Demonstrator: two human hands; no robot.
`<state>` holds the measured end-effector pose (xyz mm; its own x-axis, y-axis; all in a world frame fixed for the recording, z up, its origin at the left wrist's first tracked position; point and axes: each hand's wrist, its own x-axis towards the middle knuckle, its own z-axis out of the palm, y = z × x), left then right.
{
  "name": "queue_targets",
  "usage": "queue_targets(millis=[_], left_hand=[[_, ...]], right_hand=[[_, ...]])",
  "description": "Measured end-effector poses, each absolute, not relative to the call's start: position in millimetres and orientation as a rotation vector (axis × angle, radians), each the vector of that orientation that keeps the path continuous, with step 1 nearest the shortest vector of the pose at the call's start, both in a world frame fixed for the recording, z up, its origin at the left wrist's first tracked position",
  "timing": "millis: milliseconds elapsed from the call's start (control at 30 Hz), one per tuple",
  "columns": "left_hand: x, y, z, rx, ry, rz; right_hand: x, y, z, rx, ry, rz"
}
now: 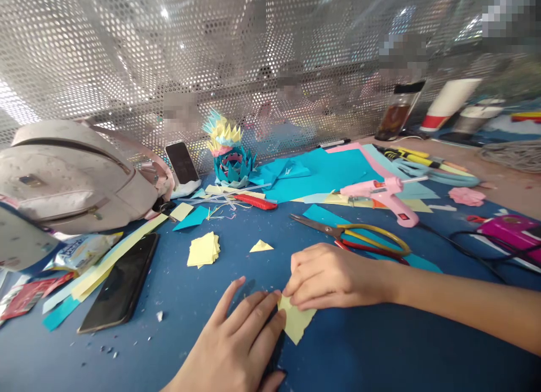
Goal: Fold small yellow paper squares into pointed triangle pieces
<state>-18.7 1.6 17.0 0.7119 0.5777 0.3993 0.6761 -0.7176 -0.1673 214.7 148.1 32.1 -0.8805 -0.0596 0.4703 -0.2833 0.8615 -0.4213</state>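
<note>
While both your hands bear on it, the yellow paper (299, 326) lies on the blue tabletop (359, 352) close to you; clock readings are taken from it, 12 pointing away from you. Your right hand (323, 278) is at 1 o'clock: fingers drawn together, narrow, holding the paper's far end. Your left hand (236, 338) is at 9 o'clock: fingers loosely spread, wide, little finger set apart, tips touching the paper's left edge.

Near field: folded yellow triangle (262, 246) at 11 o'clock; stack of yellow squares (203, 249) at 10, edges uneven; scissors (338, 232) at 1, just beyond your right hand, partly over a blue paper strip (320, 214).

Farther out: red cutter (256, 201) at 11, with the pointed-petal paper ornament (231, 168) behind it; large blue sheet (338, 171) toward 12; pink glue gun (396, 203) between 1 and 2, lying on its side; dark phone (120, 288) at 9; pale backpack (67, 183) at 10. You face a perforated metal screen (270, 54) at 12, beyond everything listed
</note>
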Motion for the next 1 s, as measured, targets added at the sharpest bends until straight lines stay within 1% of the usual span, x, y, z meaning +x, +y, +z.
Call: queue_targets(millis=[433,667,767,1000], left_hand=[[-20,4,17,-2.658,-0.990,-0.414],[-20,7,13,-2.606,-0.984,-0.402],[-19,7,15,-2.623,-0.985,-0.359],[-18,6,22,-2.669,-1.005,-0.342]], right_hand=[[213,150,31,0.266,-2.613,0.674],[217,147,37,0.168,-2.703,0.605],[218,148,39,0.151,-2.712,0.542],[219,145,41,0.095,-2.807,0.277]])
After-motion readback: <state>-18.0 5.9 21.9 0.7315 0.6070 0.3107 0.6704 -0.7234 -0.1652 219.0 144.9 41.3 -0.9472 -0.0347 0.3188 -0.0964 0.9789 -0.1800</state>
